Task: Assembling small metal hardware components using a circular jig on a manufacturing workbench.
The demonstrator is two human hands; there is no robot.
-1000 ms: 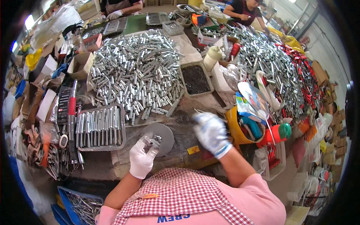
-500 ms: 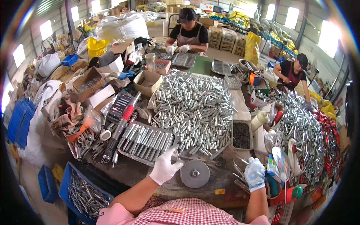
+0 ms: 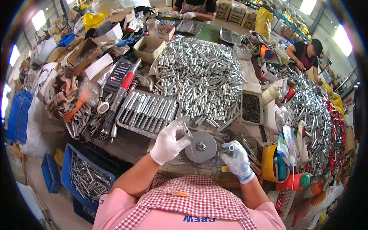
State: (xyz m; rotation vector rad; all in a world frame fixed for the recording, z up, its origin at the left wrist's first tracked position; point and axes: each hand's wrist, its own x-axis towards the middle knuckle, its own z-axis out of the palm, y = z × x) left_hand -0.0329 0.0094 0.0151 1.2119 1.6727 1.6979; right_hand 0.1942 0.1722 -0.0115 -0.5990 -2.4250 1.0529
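Observation:
My left hand [image 3: 168,142], in a white glove, pinches a short silver metal sleeve [image 3: 186,129] between thumb and fingers. It is beside the left edge of a round grey disc [image 3: 200,155] with a small hub at its centre. To the disc's right, my right hand [image 3: 238,161], in a white glove with blue stains, is closed on a slim metal tool [image 3: 230,147] whose round end shows; the glove hides the rest. Beyond my left hand, a metal tray [image 3: 138,132] holds a row of silver rods. A large heap of silver sleeves [image 3: 199,80] spreads behind the disc.
A red-and-grey power tool [image 3: 119,96] lies left of the tray. A box of dark small parts [image 3: 251,108] is at right, near a yellow container [image 3: 269,163] and thin rods [image 3: 251,153]. A blue bin [image 3: 67,174] stands lower left. Two other people work across and at far right.
My left hand has taken up a metal sleeve. My right hand has come left from the rods toward the disc, with a slim tool in it. The view has tipped downward.

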